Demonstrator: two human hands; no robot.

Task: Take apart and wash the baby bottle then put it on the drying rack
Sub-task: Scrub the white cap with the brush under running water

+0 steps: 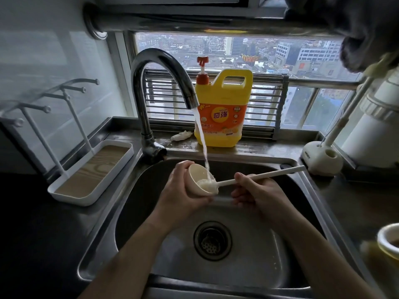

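Observation:
Over the steel sink point(133, 203), my left hand point(183, 197) grips a cream, cup-shaped bottle part point(197, 175), its opening turned up toward the tap. Water runs from the faucet point(164, 67) into it. My right hand point(257, 195) holds the long white handle of a bottle brush point(265, 174); the brush's sponge head sits inside the cup's mouth under the stream. A pale, clear piece point(222, 200) shows between the two hands, lower down; which hand holds it I cannot tell. The white drying rack point(92, 169) with upright pegs stands on the counter at left.
A yellow dish soap jug point(224, 108) stands on the ledge behind the sink. A white brush stand point(321, 158) sits at the right rim. A cream bowl-like rim point(388, 238) shows at the far right edge. The drain point(212, 240) lies below my hands.

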